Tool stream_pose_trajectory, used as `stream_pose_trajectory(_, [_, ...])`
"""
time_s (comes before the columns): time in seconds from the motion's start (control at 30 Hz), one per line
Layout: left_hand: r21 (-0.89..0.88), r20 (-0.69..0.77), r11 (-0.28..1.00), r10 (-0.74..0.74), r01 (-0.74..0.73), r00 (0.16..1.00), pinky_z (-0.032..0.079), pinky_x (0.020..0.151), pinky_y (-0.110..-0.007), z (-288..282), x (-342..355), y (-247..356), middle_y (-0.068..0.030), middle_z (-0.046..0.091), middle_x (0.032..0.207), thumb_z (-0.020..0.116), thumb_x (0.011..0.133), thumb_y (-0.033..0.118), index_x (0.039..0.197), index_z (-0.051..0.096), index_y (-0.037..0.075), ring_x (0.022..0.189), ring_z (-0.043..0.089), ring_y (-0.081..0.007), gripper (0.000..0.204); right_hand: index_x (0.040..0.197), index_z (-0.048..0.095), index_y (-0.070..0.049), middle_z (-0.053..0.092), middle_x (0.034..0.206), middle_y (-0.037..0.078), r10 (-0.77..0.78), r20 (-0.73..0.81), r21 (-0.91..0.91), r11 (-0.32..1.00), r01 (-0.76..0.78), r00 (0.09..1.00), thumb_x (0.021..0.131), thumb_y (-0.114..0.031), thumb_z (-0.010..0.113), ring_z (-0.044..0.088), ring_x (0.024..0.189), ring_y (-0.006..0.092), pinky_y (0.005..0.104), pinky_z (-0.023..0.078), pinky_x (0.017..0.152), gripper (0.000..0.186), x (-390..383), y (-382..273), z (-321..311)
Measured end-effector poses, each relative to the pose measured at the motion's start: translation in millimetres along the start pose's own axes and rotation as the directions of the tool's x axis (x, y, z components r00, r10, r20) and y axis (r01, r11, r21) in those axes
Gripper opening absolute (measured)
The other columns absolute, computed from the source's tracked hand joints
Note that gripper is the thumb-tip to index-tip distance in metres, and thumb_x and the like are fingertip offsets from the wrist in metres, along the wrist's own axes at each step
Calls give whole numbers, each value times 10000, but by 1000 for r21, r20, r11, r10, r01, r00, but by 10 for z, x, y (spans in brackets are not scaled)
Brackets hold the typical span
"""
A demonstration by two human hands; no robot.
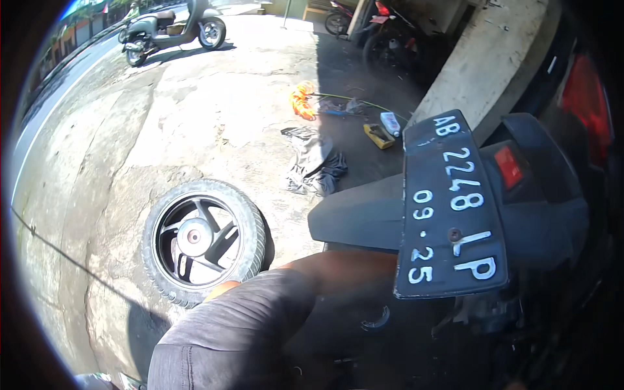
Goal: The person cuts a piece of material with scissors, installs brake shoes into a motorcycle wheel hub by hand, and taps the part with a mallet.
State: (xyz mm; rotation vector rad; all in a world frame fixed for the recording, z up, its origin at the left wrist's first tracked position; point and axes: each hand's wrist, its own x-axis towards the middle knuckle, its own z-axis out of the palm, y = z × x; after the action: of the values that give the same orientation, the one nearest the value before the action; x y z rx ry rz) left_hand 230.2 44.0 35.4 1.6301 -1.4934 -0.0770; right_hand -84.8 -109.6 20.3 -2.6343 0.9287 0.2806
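Plain grey garment [227, 328] — creased and seamed.
It is wrinkled into many fine folds [250, 299], darkened by shadow on 1 side — and marked by stitched seams [189, 367] lower down.

Bare limb [354, 268] runs behind number plate [437, 195], far end hidden from us; below, we lose blurred mechanical parts [494, 313] in shadow; grey garment [227, 331] cropped by lower edge.

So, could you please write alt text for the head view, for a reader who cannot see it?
A motorcycle's rear end with a black number plate fills the right; left of it, a wheel lies flat on sunlit concrete. No hands can be made out. Farther back are crumpled grey cloth and a parked scooter.
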Motion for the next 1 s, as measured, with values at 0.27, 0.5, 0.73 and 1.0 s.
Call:
stream_pose_trajectory(0.27, [80, 209, 910, -414, 406, 886, 385, 1013, -435, 670, -1782, -204, -219, 533, 1225, 722, 752, 362, 1280, 493, 31, 1200, 478, -376, 664, 1152, 564, -87, 623, 1112, 218, -454, 122, -30, 887, 460, 883, 826, -319, 609, 625, 978, 339, 439, 484, 842, 403, 1018, -1493, -143])
stream_pose_trajectory(0.5, [88, 334, 843, -527, 530, 782, 391, 1013, -430, 660, -2048, -145, -220, 543, 1223, 690, 777, 368, 1289, 488, 31, 1198, 491, -373, 645, 1218, 534, -101, 613, 1143, 223, -410, 228, -46, 902, 430, 883, 844, -366, 604, 615, 1002, 346, 454, 466, 873, 464, 1061, -1672, -260])
stream_pose_trajectory(0.73, [230, 281, 836, -548, 499, 788, 396, 1012, -426, -424, -2018, 211, -220, 553, 1222, 658, 801, 374, 1298, 484, 32, 1197, 505, -369, 627, 1284, 504, -115, 603, 1174, 227, -25, 417, -142, 986, 92, 909, 863, -414, 600, 604, 1026, 353, 470, 449, 904, 526, 98, -887, -1050])
stream_pose_trajectory(1.0, [-34, -311, -716, -655, 697, -688, 471, 906, -428, -3171, -5636, 3933, -218, 624, 1105, 661, 784, 342, 1183, 541, 32, 1058, 592, -366, 520, 1365, 442, -61, 542, 1275, 223, 154, 712, -53, 985, -166, 685, 830, -377, 647, 525, 1192, 329, 399, 421, 992, 654, -2211, -1062, -2655])
